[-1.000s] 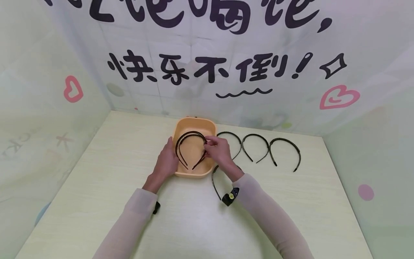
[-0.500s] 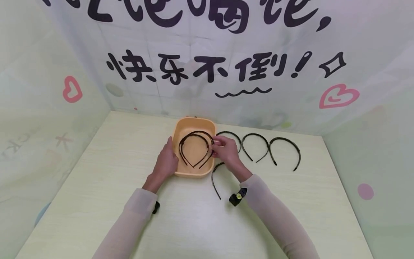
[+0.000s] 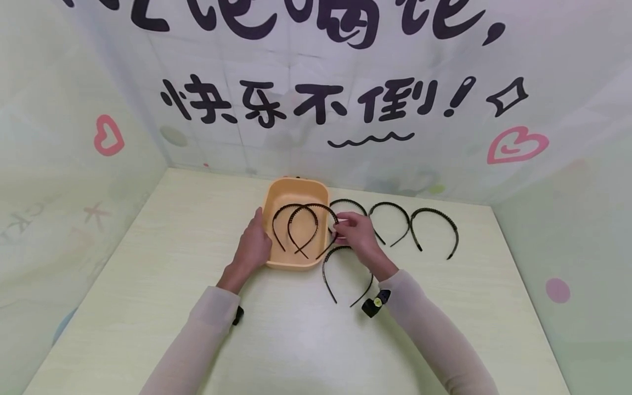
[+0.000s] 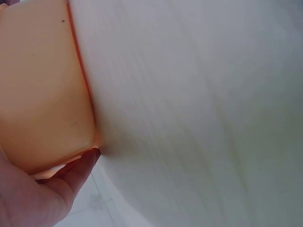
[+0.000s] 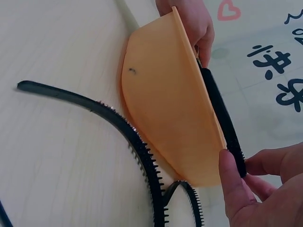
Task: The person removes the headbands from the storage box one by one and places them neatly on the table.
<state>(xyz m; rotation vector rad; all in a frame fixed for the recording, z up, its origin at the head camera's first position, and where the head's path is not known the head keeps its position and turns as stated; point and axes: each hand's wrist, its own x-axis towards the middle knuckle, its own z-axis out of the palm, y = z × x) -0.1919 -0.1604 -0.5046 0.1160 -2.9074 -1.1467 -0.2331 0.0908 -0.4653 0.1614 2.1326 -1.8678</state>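
Left grip [image 3: 253, 247] is clamped on the side wall of the orange box [image 3: 298, 189]. The box sits directly right of that grip, its long side running away from the person. Just right of the left grip, a loose headband [image 3: 274, 227] lies in the box, arch at the far end.

Next, the held headband [image 5: 221, 111]. I see it edge-on in the right wrist view, close along the box rim; from the head it crosses over the loose one. Can't tell whether it touches either. Its long axis runs away from the person, same as the box's: arch far, both tips near.

Right grip [image 3: 359, 235]: thumb and fingers together, clamped on the held headband's right leg. Key relation: most of the loop extends left of the right grip, over the box, and only the pinched leg overhangs the rim nearest that grip. The right grip owns it; the left grip is apart from it, across the loose headband. I'd judge sideways offset matters here more than angle, since band and box line up.

On the desk [image 3: 286, 340]: one headband just beyond the right grip [image 3: 345, 201], one on its near side [image 3: 325, 274] and partly covered, a middle headband [image 3: 390, 204] right of it, an end headband [image 3: 434, 210] farthest right.
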